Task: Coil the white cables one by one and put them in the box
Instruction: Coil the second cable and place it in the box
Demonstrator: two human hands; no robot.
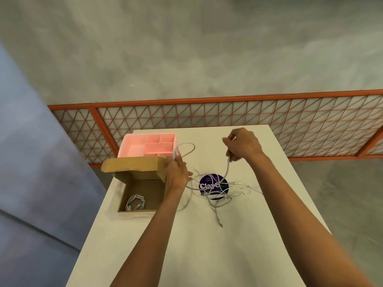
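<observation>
The cardboard box stands open at the left side of the white table, its lid folded back. Inside it, in the near corner, lies one coiled cable. Behind the box, touching it, is a pink tray divided into several compartments. The left hand, just beside the right wall of the box, grips loops of a white cable. The right hand is raised and pinches the same cable, which runs down into the tangle of loose cables lying over a round purple sticker.
</observation>
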